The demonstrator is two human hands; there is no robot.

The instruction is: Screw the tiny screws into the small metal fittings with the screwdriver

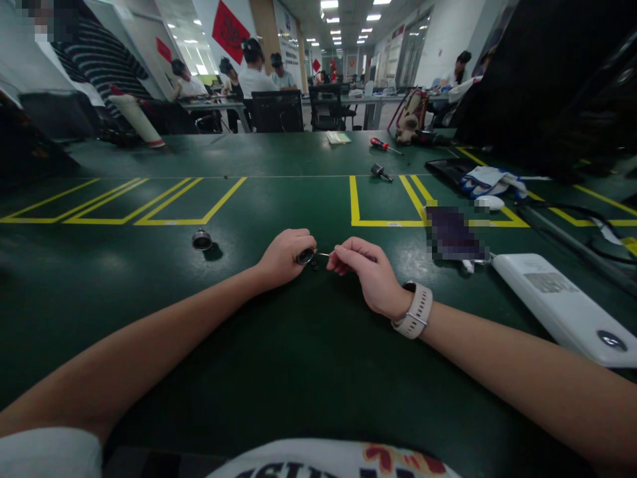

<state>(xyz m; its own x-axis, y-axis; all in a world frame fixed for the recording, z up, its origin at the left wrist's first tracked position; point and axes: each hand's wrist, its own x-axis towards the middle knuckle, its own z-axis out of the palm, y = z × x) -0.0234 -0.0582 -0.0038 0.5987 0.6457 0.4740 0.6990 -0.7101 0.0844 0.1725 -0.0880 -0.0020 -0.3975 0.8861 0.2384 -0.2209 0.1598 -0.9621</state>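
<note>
My left hand is closed around a dark round metal part, its ring-shaped end facing right. My right hand, with a pale watch strap at the wrist, pinches a thin screwdriver whose shaft points left at the metal part; whether the tip touches it cannot be made out. Just below the gap between the hands lie a couple of tiny dark rings on the green table. Another round metal part sits on the table to the left of my left hand.
A red-handled screwdriver and a small metal piece lie farther back. At the right are a blurred phone, a white power bank, gloves and cables. Several people sit in the background; one in stripes stands at the left.
</note>
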